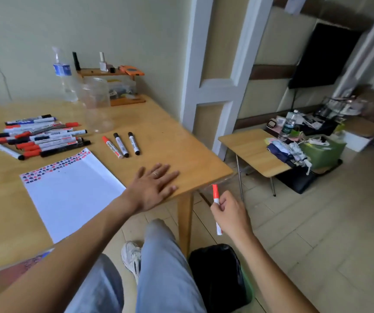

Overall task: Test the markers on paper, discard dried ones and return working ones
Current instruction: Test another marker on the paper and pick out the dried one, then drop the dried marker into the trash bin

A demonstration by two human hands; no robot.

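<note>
The right hand (231,216) pinches a red-capped marker (216,208) upright, beyond the wooden table (181,154) edge, above a black-lined bin (220,274). The left hand (154,186) lies flat, fingers spread, on the table beside the paper (73,195). Marker labels are unreadable.

L hand (153,185) lies flat, palm down, on the table (181,143) near its front right corner; fingers straight and slightly spread, ring on one finger, forearm bare and running diagonally from the frame's lower left. R hand (232,214) is off the table, just right of and below that same corner, fingers curled round a red-capped marker (216,205) held roughly upright, cap end up. R forearm bare. Legs crossed under the table edge.
</note>
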